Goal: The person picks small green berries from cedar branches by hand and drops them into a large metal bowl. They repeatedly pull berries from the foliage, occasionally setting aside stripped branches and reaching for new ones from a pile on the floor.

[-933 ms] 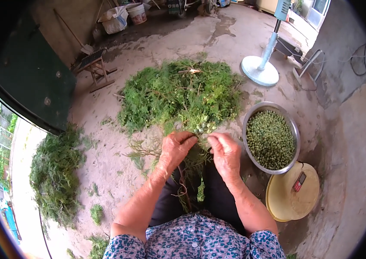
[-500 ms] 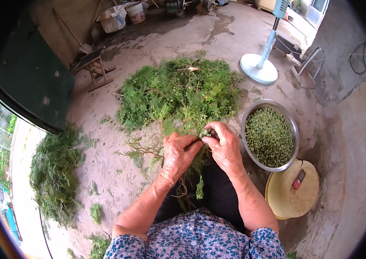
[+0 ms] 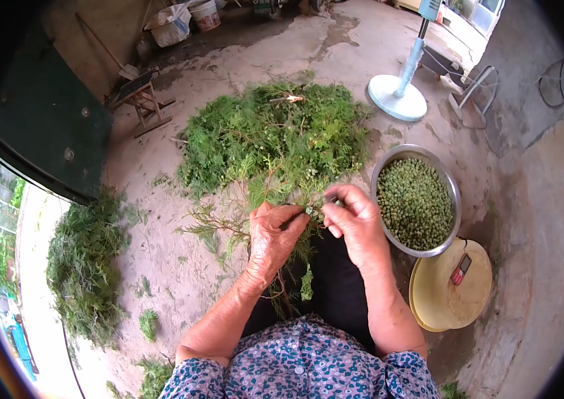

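My left hand point(image 3: 275, 236) is closed in a pinch around a leafy evergreen branch point(image 3: 219, 225), which spreads out to the left and hangs down over my dark trousers. A small round green cone point(image 3: 308, 211) shows at its fingertips. Just to the right, my right hand point(image 3: 353, 219) is curled with thumb and fingers together, a little apart from the left. What lies between its fingers is too small to make out. Nearest to that hand stands a steel basin point(image 3: 456, 199) filled with small round green cones point(image 3: 415, 199).
A big heap of evergreen branches point(image 3: 268, 136) lies ahead on the concrete floor; another pile point(image 3: 86, 266) is at the left. Beside the basin, a yellow round lid or stool point(image 3: 454, 302) bears a red phone point(image 3: 461, 268). A fan base point(image 3: 396, 98) and small wooden stool point(image 3: 142, 100) stand farther off.
My right hand has drawn away from the left, slightly to the right, opening a small gap between them. The left hand keeps its hold on the branch.
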Demonstrator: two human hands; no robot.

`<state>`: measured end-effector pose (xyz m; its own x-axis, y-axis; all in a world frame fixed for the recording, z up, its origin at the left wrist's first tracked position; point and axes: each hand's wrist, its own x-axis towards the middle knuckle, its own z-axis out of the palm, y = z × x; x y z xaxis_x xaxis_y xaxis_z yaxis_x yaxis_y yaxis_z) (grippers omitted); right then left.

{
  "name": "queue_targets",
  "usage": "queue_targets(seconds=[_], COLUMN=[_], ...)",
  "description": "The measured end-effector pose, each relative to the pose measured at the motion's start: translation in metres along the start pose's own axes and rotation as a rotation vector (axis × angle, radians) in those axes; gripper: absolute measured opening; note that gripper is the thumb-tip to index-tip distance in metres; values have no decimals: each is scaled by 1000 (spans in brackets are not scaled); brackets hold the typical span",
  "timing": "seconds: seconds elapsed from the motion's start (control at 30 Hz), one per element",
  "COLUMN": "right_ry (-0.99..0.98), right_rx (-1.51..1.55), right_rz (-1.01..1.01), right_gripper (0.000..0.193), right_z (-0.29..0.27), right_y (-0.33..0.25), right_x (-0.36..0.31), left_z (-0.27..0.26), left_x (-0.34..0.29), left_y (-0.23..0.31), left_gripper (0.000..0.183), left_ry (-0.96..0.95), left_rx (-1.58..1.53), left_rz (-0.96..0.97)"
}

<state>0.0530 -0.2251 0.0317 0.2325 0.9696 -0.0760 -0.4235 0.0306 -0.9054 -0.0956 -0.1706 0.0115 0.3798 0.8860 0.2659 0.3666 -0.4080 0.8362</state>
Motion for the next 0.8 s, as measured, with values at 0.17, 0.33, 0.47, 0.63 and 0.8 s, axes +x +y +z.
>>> queue_targets(seconds=[0.17,0.33,0.47,0.63,0.8], right_ry=[113,74,140,-82,-73], right_rx=[-707,348,536,401,238], right_rz=[-592,-136,-50,94,37], right_gripper=[16,6,16,29,24], right_z=[10,-11,-23,-12,1], right_y=[23,8,12,24,25], right_x=[3,3,0,-6,-5], left_z=[-1,-6,-6,-6,-8], left_x=[0,-2,-3,1,3], left_y=[5,11,9,11,6], left_gripper=[17,14,10,6,4], left_ry=[-48,-24,-17,-78,-138], left_rx=[-86,-291,-630,-681,-655], left_rz=[-11,-212,-378,-427,-440])
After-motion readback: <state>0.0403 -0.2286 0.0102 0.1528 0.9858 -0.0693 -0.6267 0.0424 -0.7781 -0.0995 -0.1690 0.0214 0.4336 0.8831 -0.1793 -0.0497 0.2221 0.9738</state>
